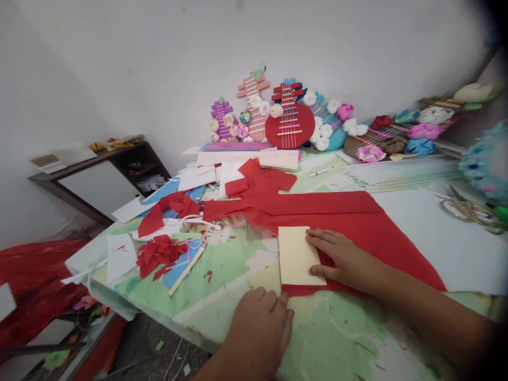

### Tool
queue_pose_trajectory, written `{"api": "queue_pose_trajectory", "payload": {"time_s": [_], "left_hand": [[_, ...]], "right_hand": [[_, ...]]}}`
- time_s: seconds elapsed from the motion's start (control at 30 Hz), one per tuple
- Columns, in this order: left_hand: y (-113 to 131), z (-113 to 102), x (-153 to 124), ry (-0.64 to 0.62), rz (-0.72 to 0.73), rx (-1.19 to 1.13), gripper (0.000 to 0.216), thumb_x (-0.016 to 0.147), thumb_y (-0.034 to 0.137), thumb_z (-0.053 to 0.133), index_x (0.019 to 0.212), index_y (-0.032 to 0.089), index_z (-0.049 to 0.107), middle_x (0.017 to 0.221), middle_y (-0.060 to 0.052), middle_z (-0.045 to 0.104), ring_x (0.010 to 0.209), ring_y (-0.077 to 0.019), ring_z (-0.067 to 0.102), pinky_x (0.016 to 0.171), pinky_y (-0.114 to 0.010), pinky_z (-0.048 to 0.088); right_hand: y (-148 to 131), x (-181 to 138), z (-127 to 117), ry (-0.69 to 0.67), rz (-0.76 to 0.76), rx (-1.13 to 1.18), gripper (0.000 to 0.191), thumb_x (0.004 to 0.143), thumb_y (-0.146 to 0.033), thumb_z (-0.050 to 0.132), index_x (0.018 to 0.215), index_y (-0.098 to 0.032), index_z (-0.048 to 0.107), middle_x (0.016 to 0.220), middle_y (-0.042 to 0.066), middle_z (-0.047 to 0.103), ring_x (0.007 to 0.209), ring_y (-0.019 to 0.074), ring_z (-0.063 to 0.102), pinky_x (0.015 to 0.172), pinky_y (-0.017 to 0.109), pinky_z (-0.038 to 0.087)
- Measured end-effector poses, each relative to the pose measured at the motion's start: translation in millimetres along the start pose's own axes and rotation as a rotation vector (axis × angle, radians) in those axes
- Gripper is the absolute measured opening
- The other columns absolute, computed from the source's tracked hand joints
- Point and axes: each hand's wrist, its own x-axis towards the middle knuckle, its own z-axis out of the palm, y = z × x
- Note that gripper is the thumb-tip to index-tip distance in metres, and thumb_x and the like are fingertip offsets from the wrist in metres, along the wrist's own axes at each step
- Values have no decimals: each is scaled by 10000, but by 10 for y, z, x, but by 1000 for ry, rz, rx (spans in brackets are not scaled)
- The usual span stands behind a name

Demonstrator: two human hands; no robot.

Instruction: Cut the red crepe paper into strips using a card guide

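A cream rectangular card [298, 256] lies on a large piece of red crepe paper [357, 233], near the paper's lower left corner. My right hand [349, 259] rests over the card's right edge, fingers stretched out and thumb apart, touching it from above. Just in front of the card and the paper's near edge is my left hand [257, 328]. Its fingers are curled in and closed, and the fingertips are hidden, so whatever they may hold does not show. Crumpled red scraps [161, 254] sit on the table to the left.
Several stringed-instrument crafts [289, 124] with paper flowers lean on the wall behind the table [222, 296]. Scissors [472, 211] lie at the right on a white sheet [420, 222]. Paper strips and cord clutter the left side. A dark cabinet [99, 182] stands beyond.
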Motion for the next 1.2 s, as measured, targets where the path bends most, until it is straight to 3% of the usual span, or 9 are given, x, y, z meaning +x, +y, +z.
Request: {"api": "queue_pose_trajectory", "payload": {"time_s": [0.73, 1.03, 1.2], "left_hand": [[-2, -20, -11, -85, -26, -88, 225, 761, 197, 470, 923, 119, 605, 642, -46, 559, 607, -212, 507, 556, -361, 444], [-42, -1, -20, -43, -2, -111, 241, 756, 203, 431, 910, 122, 598, 613, -47, 542, 576, -201, 494, 528, -333, 420], [-40, -197, 145, -53, -7, -225, 194, 773, 190, 397, 748, 155, 587, 617, -46, 515, 582, -183, 475, 538, -308, 410]], "right_hand": [[59, 0, 49, 25, -54, 11, 729, 705, -618, 419, 1281, -173, 374, 1362, 85, 311, 1230, 275, 287, 989, 448, 263], [74, 0, 64, 52, -70, 51, 709, 702, -597, 447, 1275, -185, 384, 1351, 83, 336, 1222, 282, 299, 983, 460, 269], [63, 1, 51, 43, -58, 81, 707, 690, -596, 459, 1272, -201, 389, 1349, 75, 342, 1224, 290, 292, 985, 473, 257]]}}
